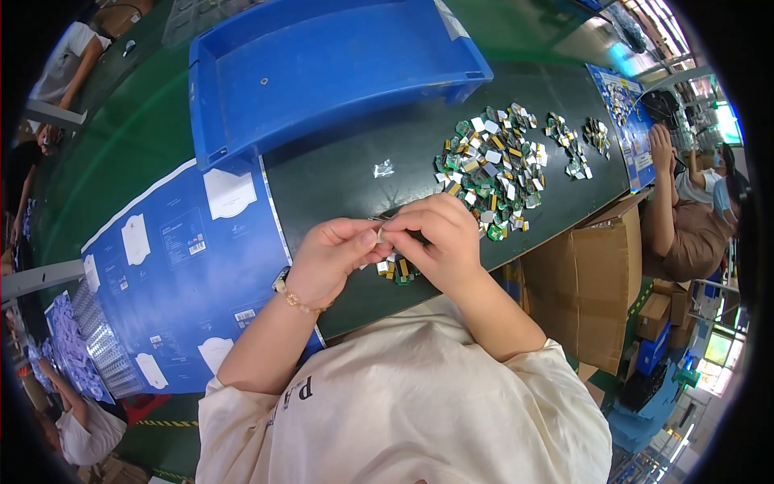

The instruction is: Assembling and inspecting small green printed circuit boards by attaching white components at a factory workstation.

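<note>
My left hand (339, 256) and my right hand (438, 242) meet over the dark green table, fingertips pinched together. Between them is a small pale piece (380, 235), mostly covered by the fingers, so its kind is unclear. Just beneath my hands lies a small group of green circuit boards (401, 269) with white and gold parts. A large heap of similar small boards (492, 165) spreads to the right of my right hand. Farther off, a crumpled bit of clear film (383, 168) rests on the table.
A blue plastic tray (339, 48) stands at the back with a tiny ring-shaped bit inside. Printed blue sheets (189, 266) cover the left side. Smaller board piles (568, 145) lie farther right, near a cardboard box (576, 282). A co-worker's hands (661, 149) are at the right.
</note>
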A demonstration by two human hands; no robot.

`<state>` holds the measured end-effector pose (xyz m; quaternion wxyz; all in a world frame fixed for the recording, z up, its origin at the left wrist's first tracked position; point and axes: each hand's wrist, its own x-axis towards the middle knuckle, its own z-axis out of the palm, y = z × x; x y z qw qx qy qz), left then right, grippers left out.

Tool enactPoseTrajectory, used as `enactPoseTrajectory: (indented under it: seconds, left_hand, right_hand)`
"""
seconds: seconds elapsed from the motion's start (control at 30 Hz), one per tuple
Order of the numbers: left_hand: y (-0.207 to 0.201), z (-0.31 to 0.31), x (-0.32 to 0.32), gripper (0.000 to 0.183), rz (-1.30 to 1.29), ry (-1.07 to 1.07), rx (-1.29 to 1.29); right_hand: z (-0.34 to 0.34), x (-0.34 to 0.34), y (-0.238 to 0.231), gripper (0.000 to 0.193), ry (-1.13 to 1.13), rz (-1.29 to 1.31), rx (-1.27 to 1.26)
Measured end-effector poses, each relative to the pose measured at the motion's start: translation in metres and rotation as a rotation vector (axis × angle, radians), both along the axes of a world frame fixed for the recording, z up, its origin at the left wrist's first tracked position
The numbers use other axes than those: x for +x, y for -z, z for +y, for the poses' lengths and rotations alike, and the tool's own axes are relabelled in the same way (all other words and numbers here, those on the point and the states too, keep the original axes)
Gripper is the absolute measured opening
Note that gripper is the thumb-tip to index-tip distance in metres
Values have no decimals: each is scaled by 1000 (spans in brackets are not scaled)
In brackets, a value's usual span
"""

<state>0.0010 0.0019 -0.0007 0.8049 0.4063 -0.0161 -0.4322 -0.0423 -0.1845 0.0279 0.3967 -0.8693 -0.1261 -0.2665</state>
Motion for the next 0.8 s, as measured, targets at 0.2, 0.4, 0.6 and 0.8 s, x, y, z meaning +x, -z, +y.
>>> enactPoseTrajectory:
  seconds: [0.2, 0.4, 0.6, 0.8]
  left_hand:
    - [0, 0, 0, 25, 6, -3, 18]
    - [3, 3, 1, 25, -41, 24, 47]
    - [-6, 0, 0, 24, -55, -3, 65]
    - [-9, -5, -3, 25, -99, -74, 57]
  right_hand:
    - [-2, 0, -1, 15, -12, 43, 8]
    - [-2, 1, -2, 16, -35, 60, -13]
    - [-2, 1, -3, 16, -38, 26, -14]
    - [1, -1, -1, 17, 71, 15, -9]
